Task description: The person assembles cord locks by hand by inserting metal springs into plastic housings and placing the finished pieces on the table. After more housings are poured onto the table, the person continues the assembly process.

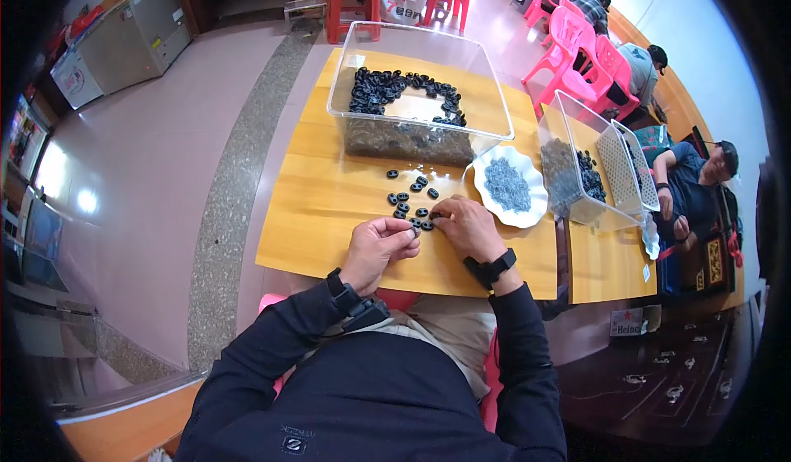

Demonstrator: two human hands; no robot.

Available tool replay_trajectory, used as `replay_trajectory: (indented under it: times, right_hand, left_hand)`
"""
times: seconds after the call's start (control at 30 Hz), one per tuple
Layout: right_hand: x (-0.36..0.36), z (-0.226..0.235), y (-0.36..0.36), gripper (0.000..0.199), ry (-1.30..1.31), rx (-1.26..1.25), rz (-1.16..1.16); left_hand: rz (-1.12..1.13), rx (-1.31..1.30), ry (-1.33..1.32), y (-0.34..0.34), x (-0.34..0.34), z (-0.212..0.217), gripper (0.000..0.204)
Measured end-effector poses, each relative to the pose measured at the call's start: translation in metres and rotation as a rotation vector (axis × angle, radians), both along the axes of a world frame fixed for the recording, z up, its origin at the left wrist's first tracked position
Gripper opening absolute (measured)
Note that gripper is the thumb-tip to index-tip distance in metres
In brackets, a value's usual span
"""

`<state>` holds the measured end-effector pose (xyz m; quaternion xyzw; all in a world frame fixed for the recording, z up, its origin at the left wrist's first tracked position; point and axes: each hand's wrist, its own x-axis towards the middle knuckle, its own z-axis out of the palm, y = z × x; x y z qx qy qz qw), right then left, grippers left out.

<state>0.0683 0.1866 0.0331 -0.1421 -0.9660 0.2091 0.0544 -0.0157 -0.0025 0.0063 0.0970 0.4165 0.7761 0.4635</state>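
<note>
A loose cluster of small black oval pieces with two holes (403, 207) lies on the yellow wooden table (321, 206) before me. At its near edge my left hand (379, 252) is closed in a pinch, thumb against forefinger, on something too small to make out. Just to the right, my right hand (474, 229) has its bent fingertips closed at one of the black oval pieces, mostly hidden by the fingers. The two hands are close but apart. Beyond my right hand, a white scalloped dish (534, 183) holds a heap of small clear greyish bits.
A large clear plastic bin (486, 75) with many black pieces stands behind the cluster. Right of the dish are another clear bin (606, 212) and a white perforated basket (616, 161). A person (688, 186) sits at the right; others sit near pink chairs (568, 46).
</note>
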Motion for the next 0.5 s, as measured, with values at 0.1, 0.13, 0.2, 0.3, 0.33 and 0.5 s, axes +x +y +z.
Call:
replay_trajectory:
  times: [0.1,0.13,0.2,0.3,0.33,0.5]
  right_hand:
    - [0.003,0.003,-0.001,0.019,0.01,0.02,-0.017]
    - [0.006,0.001,0.0,0.019,0.011,0.023,-0.018]
    - [0.013,-0.006,0.004,0.02,0.119,-0.112,-0.048]
    - [0.02,-0.009,0.008,0.019,0.297,-0.199,0.012]
    - [0.021,-0.008,0.008,0.019,0.297,-0.196,0.012]
    - [0.027,-0.018,0.014,0.02,0.292,-0.895,-0.175]
  left_hand:
    - [0.004,0.001,-0.008,0.0,0.001,0.0,0.015]
    - [0.002,0.004,-0.004,0.0,0.001,0.0,0.015]
    - [0.001,0.011,0.002,0.001,0.002,-0.001,0.014]
    - [0.005,-0.009,0.005,0.001,0.003,-0.001,0.014]
    - [0.007,-0.011,0.0,0.0,0.003,-0.001,0.014]
    - [0.006,0.004,-0.006,0.0,0.004,0.001,0.013]
